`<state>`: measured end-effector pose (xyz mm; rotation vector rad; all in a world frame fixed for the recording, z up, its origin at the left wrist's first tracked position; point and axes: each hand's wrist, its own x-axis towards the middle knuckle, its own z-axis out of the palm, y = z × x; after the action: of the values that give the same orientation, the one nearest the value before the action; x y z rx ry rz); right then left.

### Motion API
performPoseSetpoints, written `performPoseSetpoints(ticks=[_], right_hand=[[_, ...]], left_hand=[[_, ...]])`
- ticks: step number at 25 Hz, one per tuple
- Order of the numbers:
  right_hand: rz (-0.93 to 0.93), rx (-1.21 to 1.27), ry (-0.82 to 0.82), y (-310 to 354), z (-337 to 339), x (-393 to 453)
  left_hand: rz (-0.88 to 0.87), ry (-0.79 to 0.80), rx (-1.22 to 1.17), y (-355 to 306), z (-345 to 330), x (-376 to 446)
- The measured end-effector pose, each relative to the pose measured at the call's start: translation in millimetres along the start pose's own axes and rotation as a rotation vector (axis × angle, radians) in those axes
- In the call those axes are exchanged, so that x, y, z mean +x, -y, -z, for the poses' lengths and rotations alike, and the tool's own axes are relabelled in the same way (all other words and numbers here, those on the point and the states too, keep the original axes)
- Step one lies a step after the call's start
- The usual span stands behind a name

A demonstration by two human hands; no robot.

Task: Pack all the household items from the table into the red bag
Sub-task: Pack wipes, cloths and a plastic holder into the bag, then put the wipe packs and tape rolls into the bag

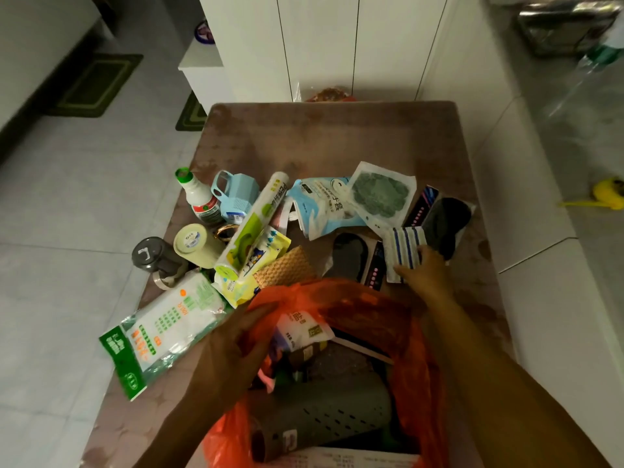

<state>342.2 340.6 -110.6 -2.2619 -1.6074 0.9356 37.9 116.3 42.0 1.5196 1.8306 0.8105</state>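
The red plastic bag (415, 359) stands open at the near edge of the brown table (337, 136), with several packed items inside. My left hand (233, 352) grips the bag's left rim and holds it open. My right hand (423, 275) reaches forward and closes its fingers on a blue-and-white striped cloth (403, 249) lying on the table. Beside that cloth lie a dark insole pack (445, 221) and another black insole pack (351, 256).
Left of the bag lie a green-and-white packet (162, 332), a cling-film roll (253, 221), a waffle cloth (283, 268), a white bottle (199, 197), a blue cup (234, 195), tape rolls (194, 244) and a glove pouch (320, 204). White cabinets (320, 45) stand behind.
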Motion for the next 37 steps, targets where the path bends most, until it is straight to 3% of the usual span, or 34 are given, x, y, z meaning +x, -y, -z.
performPoseSetpoints(ticks=[2, 4, 8, 10, 13, 14, 16, 18, 20, 22, 24, 29, 32, 37], right_hand=[[-0.162, 0.113, -0.026, 0, -12, -4], [-0.278, 0.389, -0.045, 2, -6, -16], [-0.166, 0.877, -0.166, 2, 45, -88], [-0.010, 0.995, 0.020, 1, 62, -151], [0.248, 0.629, 0.340, 16, 46, -228], [0.334, 0.401, 0.310, 22, 33, -241], [0.435, 0.006, 0.053, 24, 17, -252], [0.268, -0.090, -0.044, 1, 21, -255], [0.001, -0.203, 0.045, -32, 30, -259], [-0.265, -0.164, 0.171, -45, 46, -264], [-0.240, 0.011, 0.172, -44, 60, -262], [-0.028, 0.498, -0.253, 0, 148, -242], [0.052, 0.402, -0.279, 19, 173, -227], [-0.071, 0.086, -0.162, 10, 154, -199]], left_hand=[[0.017, -0.009, 0.004, 3, -1, -4], [0.017, -0.017, 0.010, 3, 1, -7], [0.075, -0.006, -0.018, 2, 6, -9], [0.113, -0.017, -0.068, 0, 9, -10], [0.099, -0.046, -0.131, -7, 18, -15], [0.089, -0.060, -0.135, -10, 22, -17], [0.069, -0.094, -0.146, -15, 31, -18], [0.042, -0.126, -0.160, -19, 40, -20], [0.045, -0.122, -0.209, -21, 44, -24], [0.059, -0.093, -0.266, -20, 44, -31], [0.063, -0.076, -0.275, -18, 43, -37], [0.067, -0.041, -0.402, -15, 45, -45], [0.076, -0.008, -0.455, -18, 45, -41], [0.129, 0.079, -0.510, -24, 35, -40]])
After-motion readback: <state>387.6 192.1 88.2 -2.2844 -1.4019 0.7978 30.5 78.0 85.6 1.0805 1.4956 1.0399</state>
